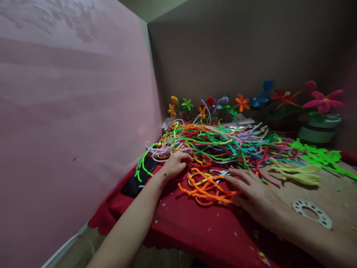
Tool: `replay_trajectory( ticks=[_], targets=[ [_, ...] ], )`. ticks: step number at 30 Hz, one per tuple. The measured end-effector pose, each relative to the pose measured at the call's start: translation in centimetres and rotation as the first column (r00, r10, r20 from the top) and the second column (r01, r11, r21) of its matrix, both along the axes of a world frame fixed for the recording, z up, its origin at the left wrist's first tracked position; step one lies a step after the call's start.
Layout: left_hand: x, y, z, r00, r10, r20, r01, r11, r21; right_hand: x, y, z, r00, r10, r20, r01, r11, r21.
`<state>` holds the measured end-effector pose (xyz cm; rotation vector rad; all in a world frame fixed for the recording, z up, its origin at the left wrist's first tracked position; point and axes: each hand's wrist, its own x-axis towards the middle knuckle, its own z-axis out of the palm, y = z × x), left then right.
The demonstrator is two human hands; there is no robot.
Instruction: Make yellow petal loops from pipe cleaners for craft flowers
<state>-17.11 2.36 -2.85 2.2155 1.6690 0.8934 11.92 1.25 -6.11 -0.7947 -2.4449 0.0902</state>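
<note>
A tangled pile of many-coloured pipe cleaners [212, 143] covers the back of the red cloth. My left hand [177, 163] is at the pile's front left edge, its fingers curled inward; what they hold, if anything, is hidden. Several bent orange pipe cleaners [205, 190], with a yellow one among them, lie loose in front of the pile. My right hand [255, 193] reaches over their right end with its fingers stretched out and apart. Beside its fingertips lies a metal tool [220, 173], partly covered, perhaps scissors or pliers.
A black phone [139, 178] lies at left near the pink wall [69, 130]. Pipe-cleaner flowers [242, 102] stand along the back, some by a pale green pot [319, 128]. At right are yellow pieces [297, 173], green pieces [320, 156] and a white holed ring [312, 213].
</note>
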Motion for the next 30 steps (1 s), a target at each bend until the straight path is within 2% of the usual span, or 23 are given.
replay_trajectory(
  ticks=[2,5,9,12,20,30],
  targets=[
    [-0.2,-0.3,0.4,0.997,0.032,0.07,-0.034,0.999,0.026,-0.2,0.0,-0.6,0.999,-0.038,0.03,0.038,0.999,-0.005],
    [-0.6,-0.5,0.9,0.973,0.142,0.183,-0.162,0.982,0.097,-0.5,-0.1,-1.0,0.997,-0.04,0.07,0.046,0.996,-0.074],
    [-1.4,-0.2,0.9,0.904,0.313,0.293,-0.364,0.921,0.14,-0.4,-0.4,-0.3,0.996,-0.021,0.087,0.035,0.986,-0.163],
    [-1.8,0.1,0.6,0.871,0.375,0.318,-0.434,0.89,0.14,-0.2,-0.6,0.3,0.995,-0.014,0.102,0.035,0.978,-0.207],
    [-0.8,0.0,0.6,0.898,0.363,0.249,-0.406,0.901,0.15,0.6,-0.8,0.9,0.989,0.074,0.13,-0.034,0.958,-0.284],
    [-1.0,0.3,0.0,0.91,0.361,0.205,-0.397,0.902,0.169,0.6,-1.2,1.8,0.988,0.131,0.076,-0.104,0.952,-0.289]
  ],
)
